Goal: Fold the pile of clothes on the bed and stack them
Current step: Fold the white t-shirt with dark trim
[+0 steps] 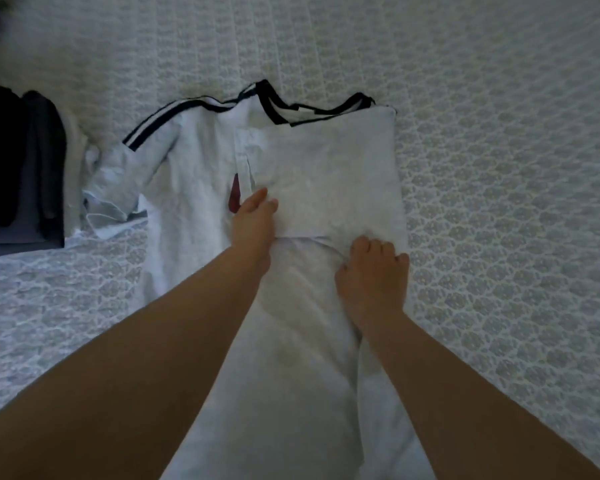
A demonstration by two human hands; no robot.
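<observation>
A white jersey [194, 174] with dark stripes along the shoulders and a dark collar lies spread on the bed, collar away from me. Its right side is folded over the middle, and a small red mark shows at the fold's edge. My left hand [253, 216] lies flat with straight fingers on the folded panel's left edge. My right hand [371, 271] has curled fingers that grip the fabric at the panel's lower right corner. The left sleeve still lies spread out to the left.
A stack of folded dark and grey clothes [18, 161] sits at the left edge on the bed. The patterned white bedspread [499, 168] stretches to the right and beyond the jersey.
</observation>
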